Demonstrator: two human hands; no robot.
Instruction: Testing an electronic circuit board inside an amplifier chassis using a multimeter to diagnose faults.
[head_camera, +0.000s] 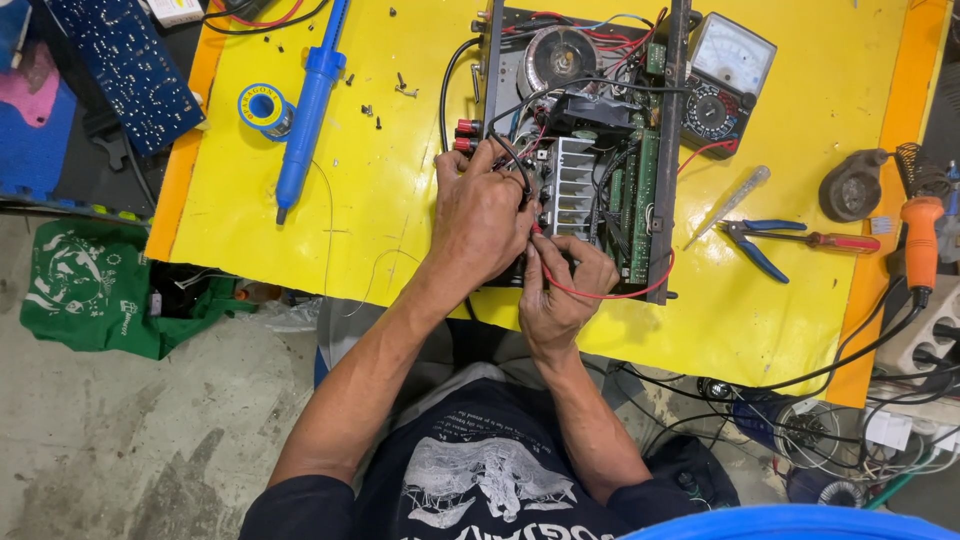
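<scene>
Two bare forearms, lean and sinewy, running from the lower middle of the frame up to the centre. Left hand (487, 215) and right hand (556, 290) ungloved, no rings or watch visible. Dark navy short-sleeved T-shirt (480, 470) at bottom centre, with a pale grey printed graphic and pale lettering across the chest.

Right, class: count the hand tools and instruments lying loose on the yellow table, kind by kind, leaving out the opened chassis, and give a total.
Blue desoldering pump: 1
Solder reel: 1
Analogue meter: 1
Clear-handled tester screwdriver: 1
Blue-handled pliers: 1
Red-handled screwdriver: 1
Orange soldering iron: 1
Total: 7
</scene>
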